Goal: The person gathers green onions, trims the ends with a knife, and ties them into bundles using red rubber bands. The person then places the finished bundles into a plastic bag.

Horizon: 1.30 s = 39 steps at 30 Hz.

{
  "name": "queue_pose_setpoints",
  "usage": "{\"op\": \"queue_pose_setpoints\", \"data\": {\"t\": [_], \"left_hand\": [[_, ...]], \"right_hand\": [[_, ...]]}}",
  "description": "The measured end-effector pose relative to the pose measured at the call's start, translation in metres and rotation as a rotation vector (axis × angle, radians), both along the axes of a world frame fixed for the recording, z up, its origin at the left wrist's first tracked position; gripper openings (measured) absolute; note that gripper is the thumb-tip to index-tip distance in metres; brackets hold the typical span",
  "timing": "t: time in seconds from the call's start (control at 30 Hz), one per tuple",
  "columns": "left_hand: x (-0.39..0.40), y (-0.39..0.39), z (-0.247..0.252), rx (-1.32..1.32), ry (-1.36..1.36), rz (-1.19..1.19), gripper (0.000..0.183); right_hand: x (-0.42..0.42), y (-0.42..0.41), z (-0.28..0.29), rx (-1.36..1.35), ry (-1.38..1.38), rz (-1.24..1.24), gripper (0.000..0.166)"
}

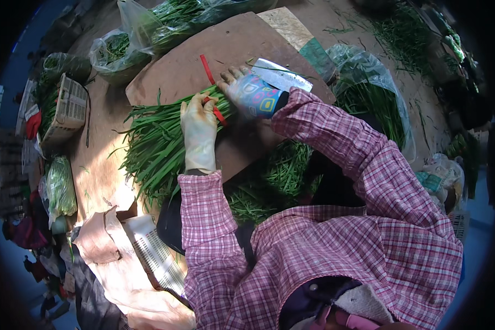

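A bundle of long green garlic chives (156,132) lies on a brown board (239,45), leaf tips towards the left. My left hand (199,123), in a pale rubber glove, grips the bundle from above, with a red tie strip (219,115) at its fingers. Another length of red strip (206,68) sticks up past the far side of the bundle. My right hand (247,90), gloved with a blue patterned cuff, rests against the bundle's right end. Its palm side is hidden, so its hold is unclear. Just beyond that wrist lies a flat, pale rectangular blade-like piece (282,74).
Plastic bags of greens (117,51) stand beyond the board, and another bag (371,95) stands at its right. A crate (66,107) of greens is at far left. Loose cut greens (272,181) lie below the board. Cardboard (119,272) covers part of a white crate (159,251).
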State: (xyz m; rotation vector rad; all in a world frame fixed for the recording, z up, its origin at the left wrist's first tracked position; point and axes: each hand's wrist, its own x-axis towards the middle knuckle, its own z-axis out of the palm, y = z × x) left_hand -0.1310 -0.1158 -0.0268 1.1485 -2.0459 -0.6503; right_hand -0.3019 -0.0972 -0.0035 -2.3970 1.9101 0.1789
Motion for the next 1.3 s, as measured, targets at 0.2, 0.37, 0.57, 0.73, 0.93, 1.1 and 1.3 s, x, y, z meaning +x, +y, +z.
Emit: {"op": "queue_pose_setpoints", "data": {"t": [0.2, 0.37, 0.57, 0.73, 0.93, 1.1, 1.3], "left_hand": [[0.008, 0.060, 0.029, -0.467, 0.107, -0.001, 0.007], [0.000, 0.069, 0.016, -0.376, 0.300, 0.062, 0.013], [-0.014, -0.022, -0.006, -0.198, -0.003, 0.123, 0.007], [-0.017, -0.028, 0.008, -0.170, -0.010, 0.035, 0.006], [-0.009, 0.015, 0.020, -0.379, 0.250, 0.035, 0.005], [-0.041, -0.011, -0.006, -0.178, 0.337, 0.202, 0.005], [-0.048, -0.041, -0.025, -0.127, -0.013, 0.241, 0.008]], "right_hand": [[-0.022, -0.009, 0.005, 0.068, -0.244, 0.035, 0.076], [-0.016, -0.006, 0.004, 0.031, -0.247, 0.072, 0.063], [-0.012, -0.012, -0.001, 0.057, -0.202, 0.061, 0.068], [-0.016, -0.016, 0.000, 0.014, -0.178, 0.075, 0.070], [-0.016, -0.022, 0.003, 0.143, -0.186, -0.006, 0.050], [-0.010, -0.022, 0.005, 0.143, -0.186, -0.023, 0.054], [-0.016, -0.023, 0.008, 0.222, -0.290, -0.064, 0.066]]}}
